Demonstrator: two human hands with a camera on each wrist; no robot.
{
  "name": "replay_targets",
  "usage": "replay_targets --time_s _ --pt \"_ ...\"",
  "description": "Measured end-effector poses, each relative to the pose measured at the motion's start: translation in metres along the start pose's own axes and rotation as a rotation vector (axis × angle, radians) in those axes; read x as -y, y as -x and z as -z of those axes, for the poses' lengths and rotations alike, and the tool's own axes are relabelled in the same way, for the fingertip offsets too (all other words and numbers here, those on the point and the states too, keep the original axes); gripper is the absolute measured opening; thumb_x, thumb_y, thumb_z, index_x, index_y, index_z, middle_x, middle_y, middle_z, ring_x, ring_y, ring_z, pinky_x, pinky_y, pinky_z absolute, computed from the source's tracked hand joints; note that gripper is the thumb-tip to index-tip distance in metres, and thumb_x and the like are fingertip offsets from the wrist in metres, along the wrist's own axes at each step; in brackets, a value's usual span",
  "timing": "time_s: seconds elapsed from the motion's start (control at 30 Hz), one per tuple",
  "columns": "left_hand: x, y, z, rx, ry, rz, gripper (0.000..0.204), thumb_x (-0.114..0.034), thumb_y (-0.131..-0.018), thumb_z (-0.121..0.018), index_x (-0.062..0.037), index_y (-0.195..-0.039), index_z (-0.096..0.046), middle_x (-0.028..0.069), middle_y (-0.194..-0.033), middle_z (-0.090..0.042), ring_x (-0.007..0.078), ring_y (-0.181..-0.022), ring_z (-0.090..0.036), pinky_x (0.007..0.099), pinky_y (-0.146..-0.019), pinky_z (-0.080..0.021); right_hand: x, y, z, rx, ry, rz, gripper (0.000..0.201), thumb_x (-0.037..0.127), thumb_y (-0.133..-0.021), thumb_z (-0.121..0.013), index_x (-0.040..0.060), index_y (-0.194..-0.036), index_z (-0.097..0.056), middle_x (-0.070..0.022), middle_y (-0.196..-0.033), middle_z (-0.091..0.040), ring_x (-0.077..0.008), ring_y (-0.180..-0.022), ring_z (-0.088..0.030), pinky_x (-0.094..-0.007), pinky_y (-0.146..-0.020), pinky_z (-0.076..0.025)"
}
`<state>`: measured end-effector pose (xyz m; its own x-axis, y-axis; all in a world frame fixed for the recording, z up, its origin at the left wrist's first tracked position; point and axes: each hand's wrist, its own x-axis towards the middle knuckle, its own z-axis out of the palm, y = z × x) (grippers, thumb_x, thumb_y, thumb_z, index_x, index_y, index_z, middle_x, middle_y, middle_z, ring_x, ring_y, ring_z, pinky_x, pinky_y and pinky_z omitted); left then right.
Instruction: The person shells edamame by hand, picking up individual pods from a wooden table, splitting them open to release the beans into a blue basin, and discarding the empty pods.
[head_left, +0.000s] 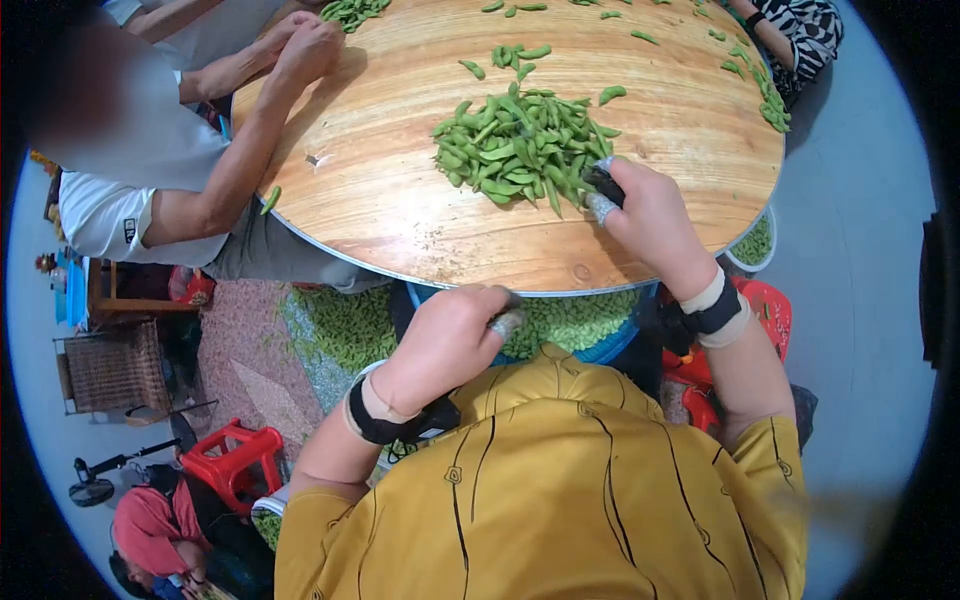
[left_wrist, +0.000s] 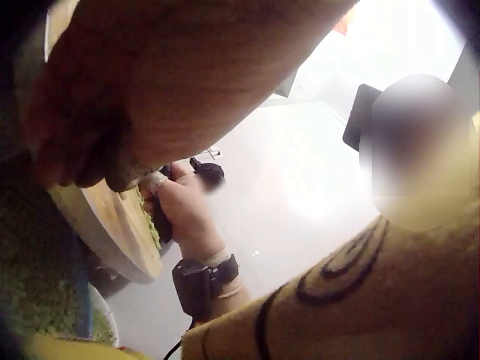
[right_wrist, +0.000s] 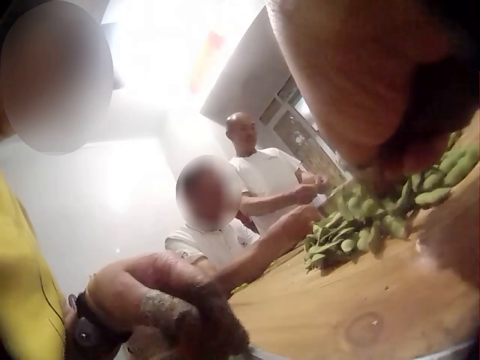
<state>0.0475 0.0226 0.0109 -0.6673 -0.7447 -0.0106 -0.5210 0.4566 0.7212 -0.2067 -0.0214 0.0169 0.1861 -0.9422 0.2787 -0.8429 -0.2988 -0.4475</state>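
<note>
A heap of green soybean pods (head_left: 520, 145) lies on the round wooden table (head_left: 390, 215). My right hand (head_left: 652, 218) reaches to the heap's right edge, thumb and fingers apart at the pods. Grey wrapping covers its thumb, and dark material covers its fingers. My left hand (head_left: 445, 335) is at the table's near edge with fingers bent and a grey-wrapped thumb against them. In the right wrist view that left hand (right_wrist: 169, 304) has dark fingertips; I cannot tell whether it pinches anything. Below it, shelled beans (head_left: 570, 320) fill a blue tub (head_left: 610, 346).
A person in a white shirt (head_left: 100, 215) works at the table's left, near more pods (head_left: 352, 10). Someone in a patterned sleeve (head_left: 815, 35) sits far right. A white bucket (head_left: 768, 255) of beans, red stools (head_left: 235, 462) and a floor pile of green pods (head_left: 345, 325) surround the table.
</note>
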Motion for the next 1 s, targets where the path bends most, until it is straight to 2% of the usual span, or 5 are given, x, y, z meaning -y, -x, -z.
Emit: replay_targets --time_s 0.27,0.4,0.57,0.73,1.0 --pt "-0.009 -0.053 -0.011 -0.399 0.171 -0.153 0.028 -0.01 -0.089 -0.051 0.0026 -0.113 -0.058 0.0138 -0.079 -0.062 0.0237 -0.069 -0.06 0.0315 -0.066 -0.048 0.01 0.03 0.026 0.185 -0.661 -0.11 0.021 0.01 -0.078 -0.069 0.001 -0.096 -0.065 -0.007 -0.077 -0.064 -0.0132 -0.069 -0.059 -0.0273 -0.065 -0.047" --pt "-0.014 -0.057 -0.003 0.193 0.762 0.285 0.023 -0.019 -0.096 -0.046 -0.0038 -0.104 -0.061 -0.0024 -0.074 -0.053 0.0058 -0.065 -0.049 0.0227 -0.057 -0.041 0.015 0.033 0.036 0.199 -0.466 0.164 0.02 0.011 -0.077 -0.069 0.003 -0.096 -0.066 -0.0107 -0.078 -0.064 -0.0211 -0.072 -0.062 -0.0295 -0.067 -0.048" --pt "-0.011 -0.051 -0.006 0.273 0.874 0.269 0.023 -0.023 -0.096 -0.047 -0.0043 -0.1 -0.061 -0.0019 -0.072 -0.054 0.0058 -0.06 -0.046 0.0202 -0.054 -0.038 0.009 0.042 0.028 0.216 -0.607 0.175 0.021 0.011 -0.078 -0.068 0.0025 -0.097 -0.066 -0.0104 -0.082 -0.066 -0.0204 -0.073 -0.063 -0.0294 -0.069 -0.049" --pt "-0.008 -0.047 -0.005 0.383 1.427 0.352 0.019 -0.02 -0.095 -0.05 -0.0034 -0.1 -0.059 0.0014 -0.075 -0.06 0.0066 -0.058 -0.05 0.0188 -0.052 -0.04 0.019 0.047 0.027 0.323 -0.923 -0.198 0.025 0.012 -0.086 -0.061 0.0011 -0.109 -0.061 -0.0028 -0.081 -0.064 -0.0085 -0.069 -0.059 -0.0239 -0.063 -0.049" --pt "-0.016 -0.045 -0.019 0.034 1.017 0.327 0.016 -0.012 -0.091 -0.056 -0.0048 -0.105 -0.06 -0.0017 -0.08 -0.058 0.0047 -0.062 -0.049 0.019 -0.053 -0.038 0.033 0.063 0.025 0.322 -0.951 -0.472 0.037 0.011 -0.089 -0.05 0.0041 -0.125 -0.05 -0.0001 -0.078 -0.061 -0.0047 -0.053 -0.05 -0.0206 -0.047 -0.043"
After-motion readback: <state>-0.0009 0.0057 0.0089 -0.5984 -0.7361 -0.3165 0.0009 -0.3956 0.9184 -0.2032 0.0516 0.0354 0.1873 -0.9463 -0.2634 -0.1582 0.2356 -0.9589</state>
